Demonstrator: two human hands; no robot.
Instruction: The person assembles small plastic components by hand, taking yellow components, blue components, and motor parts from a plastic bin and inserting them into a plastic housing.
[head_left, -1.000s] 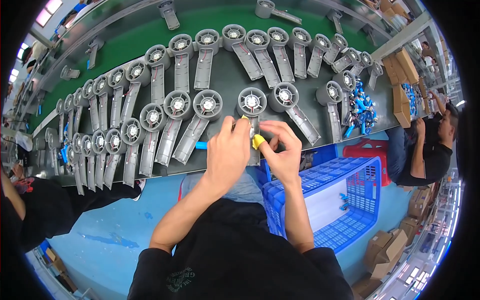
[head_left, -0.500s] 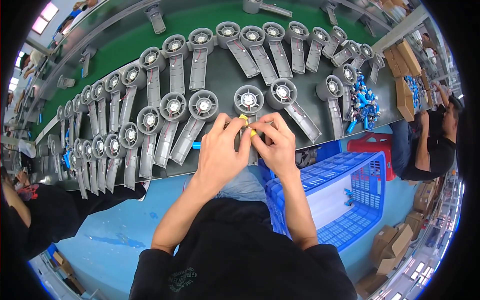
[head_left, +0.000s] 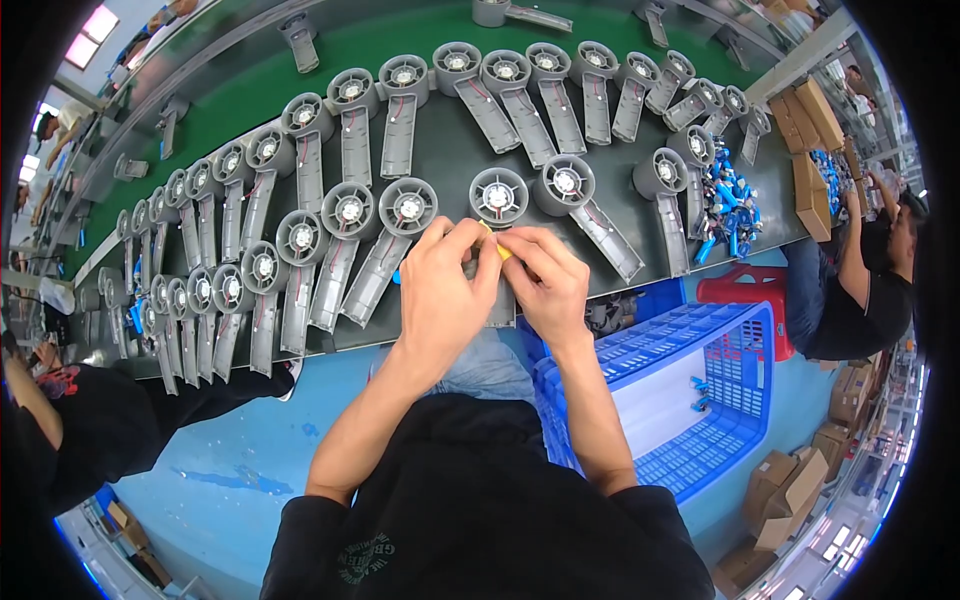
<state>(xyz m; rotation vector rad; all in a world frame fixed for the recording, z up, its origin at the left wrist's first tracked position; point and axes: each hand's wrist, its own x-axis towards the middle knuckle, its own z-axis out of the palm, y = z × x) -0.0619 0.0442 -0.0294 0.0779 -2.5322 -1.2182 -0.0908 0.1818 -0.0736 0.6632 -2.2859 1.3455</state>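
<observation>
My left hand [head_left: 447, 290] and my right hand [head_left: 545, 285] meet fingertip to fingertip, both closed in a pinch. Small yellow bits [head_left: 502, 251] show at the fingertips; whether they cover the fingers or are held I cannot tell. Whatever the pinch holds is hidden. Just beyond my hands lies a grey fan housing [head_left: 498, 197] with a round spoked head, its handle half mostly covered by my fingers. A fan housing [head_left: 408, 207] with red wire lies to the left, and another [head_left: 566, 185] to the right with its handle angled away. A blue cylinder end peeks out beside my left hand.
Rows of similar grey housings [head_left: 403, 77] line the dark bench. A heap of blue cylindrical cells [head_left: 730, 205] lies at right. Below the bench edge stand a blue plastic crate [head_left: 655, 345] and a red stool [head_left: 745, 290]. Co-workers sit on both sides.
My fingertips have drawn closer together, and less of the yellow shows. My left hand has shifted slightly. At right, the co-worker's arm has moved up.
</observation>
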